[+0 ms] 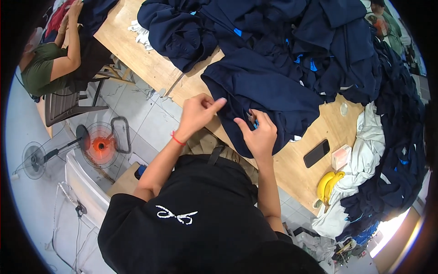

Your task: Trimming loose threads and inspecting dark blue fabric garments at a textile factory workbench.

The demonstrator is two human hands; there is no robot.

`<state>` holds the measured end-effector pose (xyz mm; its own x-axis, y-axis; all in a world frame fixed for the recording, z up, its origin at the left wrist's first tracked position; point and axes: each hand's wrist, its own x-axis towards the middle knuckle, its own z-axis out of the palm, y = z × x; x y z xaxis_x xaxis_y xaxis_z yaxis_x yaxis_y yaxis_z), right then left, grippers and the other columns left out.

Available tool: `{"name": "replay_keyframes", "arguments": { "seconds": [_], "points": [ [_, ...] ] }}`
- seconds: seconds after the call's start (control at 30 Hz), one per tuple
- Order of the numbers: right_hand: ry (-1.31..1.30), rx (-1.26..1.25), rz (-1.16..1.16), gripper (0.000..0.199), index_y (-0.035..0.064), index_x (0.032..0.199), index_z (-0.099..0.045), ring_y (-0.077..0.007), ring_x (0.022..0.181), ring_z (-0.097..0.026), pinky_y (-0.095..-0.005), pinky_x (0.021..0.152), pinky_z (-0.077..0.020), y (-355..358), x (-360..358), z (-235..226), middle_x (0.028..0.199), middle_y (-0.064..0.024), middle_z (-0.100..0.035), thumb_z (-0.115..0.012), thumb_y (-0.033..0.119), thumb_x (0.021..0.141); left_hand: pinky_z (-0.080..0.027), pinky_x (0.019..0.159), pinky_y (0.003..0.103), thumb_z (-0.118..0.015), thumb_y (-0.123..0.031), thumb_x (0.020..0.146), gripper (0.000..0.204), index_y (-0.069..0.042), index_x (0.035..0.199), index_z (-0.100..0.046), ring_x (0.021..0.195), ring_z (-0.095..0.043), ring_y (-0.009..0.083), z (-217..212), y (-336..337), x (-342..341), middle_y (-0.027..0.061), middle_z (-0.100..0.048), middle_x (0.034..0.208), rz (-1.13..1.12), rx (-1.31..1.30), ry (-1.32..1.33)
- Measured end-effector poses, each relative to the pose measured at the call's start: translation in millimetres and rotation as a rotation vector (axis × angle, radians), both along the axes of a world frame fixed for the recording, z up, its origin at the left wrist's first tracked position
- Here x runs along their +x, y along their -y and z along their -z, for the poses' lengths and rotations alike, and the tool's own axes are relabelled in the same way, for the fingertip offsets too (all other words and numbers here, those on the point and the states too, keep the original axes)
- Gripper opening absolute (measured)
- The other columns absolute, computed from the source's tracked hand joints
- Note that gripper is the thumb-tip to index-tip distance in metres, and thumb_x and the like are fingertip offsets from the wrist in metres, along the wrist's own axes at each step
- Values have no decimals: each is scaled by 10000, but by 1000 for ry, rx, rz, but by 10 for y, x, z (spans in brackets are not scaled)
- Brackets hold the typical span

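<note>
Fabric fills most of the view: a navy garment (262, 98) lies spread at the near edge of the wooden counter (137, 45), its lower corner hanging just over that edge toward the person; the left hand (197, 111) rests on the garment's left edge with its grip pressed together, thumb against forefinger, pinching the cloth there; a red band (177, 139) circles that wrist; the right hand (259, 132) sits on the lower fold of the same garment, fingers curled and thumb raised, its grip closed on a small tool with a bit of blue showing (253, 121), too small to tell what kind; the two hands lie near each other, apart, with dark cloth between them; behind the garment a heap of navy clothes (273, 32) with blue tags covers the far side of the counter and runs down its right side; right of the hands a black phone (316, 153) lies flat on bare wood, a small pink box (341, 156) just beside it, and bananas (329, 184) near the counter's edge against white cloth (362, 155); on the floor to the left stands a fan with an orange hub (101, 145); another person in a green shirt (43, 68) sits at the counter's far left end.
</note>
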<state>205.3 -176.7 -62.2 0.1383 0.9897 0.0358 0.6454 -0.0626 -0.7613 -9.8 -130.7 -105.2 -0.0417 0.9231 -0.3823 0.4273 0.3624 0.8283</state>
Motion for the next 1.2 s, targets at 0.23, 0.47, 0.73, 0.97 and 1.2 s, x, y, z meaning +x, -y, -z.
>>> {"name": "replay_keyframes", "arguments": {
  "seconds": [0.23,0.47,0.73,0.97,1.2],
  "points": [
    [183,170,186,208,23,957,-681,-332,770,-699,-409,707,-551,-44,391,-109,861,-146,-700,-685,-62,767,-474,564,352,-760,-57,769,163,-36,825,-608,585,-604,222,-75,-208,-85,84,-563,643,-135,422,-192],
    [70,369,681,172,0,1035,-603,-82,782,-539,-230,676,-439,187,928,-424,899,-22,-574,-739,-8,931,-524,687,239,-701,78,942,208,16,1110,-596,833,-633,118,-494,-341,13,70,-607,1063,-480,693,127],
    [-896,389,788,62,56,1097,-618,-19,569,-471,-170,423,-310,314,1028,-609,873,0,-638,-638,57,1037,-461,629,183,-641,32,1036,290,-4,1319,-585,823,-587,39,-589,-250,113,61,-632,1260,-481,594,555],
    [-1315,292,682,101,53,1023,-643,-21,533,-425,-149,426,-323,356,1175,-667,880,-21,-660,-578,120,1063,-458,628,188,-624,31,1048,332,-23,1366,-550,863,-584,35,-651,-231,243,40,-630,1272,-442,571,740],
    [-1340,323,653,62,71,1041,-647,-25,527,-403,-147,424,-315,416,1153,-673,852,1,-642,-589,92,1053,-550,733,199,-611,16,1059,361,-38,1402,-514,1000,-651,70,-627,-225,194,32,-630,1292,-490,518,827]
  ]
}}
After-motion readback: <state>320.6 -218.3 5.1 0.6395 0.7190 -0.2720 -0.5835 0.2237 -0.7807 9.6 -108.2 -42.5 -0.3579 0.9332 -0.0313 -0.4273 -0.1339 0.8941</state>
